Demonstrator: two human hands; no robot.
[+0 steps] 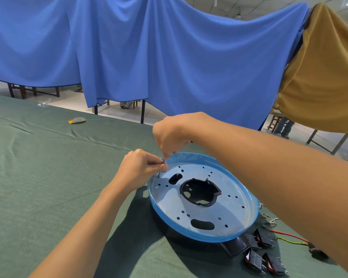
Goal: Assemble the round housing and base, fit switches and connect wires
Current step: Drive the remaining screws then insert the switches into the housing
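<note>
The round housing [237, 209] is a shallow metal dish with a blue film rim, lying on the green table over a black base [235, 246]. Its floor has small holes, two oval slots and a large black-edged centre opening. At its far left edge a thin metal screw [160, 169] stands upright in a hole. My left hand [143, 167] pinches the screw's middle. My right hand [173, 135] grips its top from above. Several black rocker switches [263, 251] lie at the front right, beside red and yellow-green wires [287, 237].
The table is covered in green cloth [48, 177]. A small flat grey and yellow object [77, 120] lies far left, with a clear plastic scrap [43, 104] beyond it. Blue [149, 53] and mustard drapes [319, 77] hang behind the table's far edge.
</note>
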